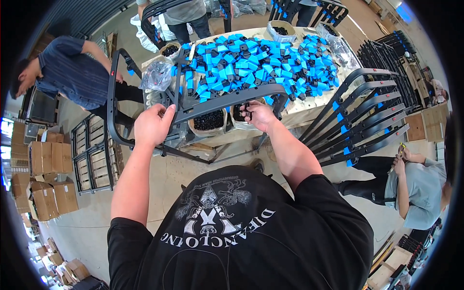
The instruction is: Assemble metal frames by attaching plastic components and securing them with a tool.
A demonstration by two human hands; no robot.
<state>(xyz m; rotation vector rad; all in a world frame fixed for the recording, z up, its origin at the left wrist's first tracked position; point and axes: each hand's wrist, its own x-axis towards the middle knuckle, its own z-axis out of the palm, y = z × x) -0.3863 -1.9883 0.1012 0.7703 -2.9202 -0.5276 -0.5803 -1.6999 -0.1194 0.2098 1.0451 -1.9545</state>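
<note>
Head view: my left hand (153, 124) was wrapped shut around the top bar of a dark grey frame (227, 99), thumb up over the edge. My right hand (258, 116) sat further along the same bar, fingers pinched on something small and black underneath it; couldn't tell exactly what. The frame stood upright right in front of me, its side leg curving down past my left hand, leaning against the table (299, 113).

Step, as I judged it: fitting a small part onto the frame's bar, left hand steadying. The next move probably called for a firm hold on the left and a careful push or twist on the right.

Counts: one frame in my hands. Two round tubs of black bits (209, 121) sat just beyond my hands, two more at the far side of the table. Blue-and-black clips (251, 60) lay piled beyond the tubs, far too many to count. Right of my right hand leaned a stack of about six finished frames (360, 118) with blue clips. Cardboard boxes (46, 193) sat well off to my left. Three other people were in view.
</note>
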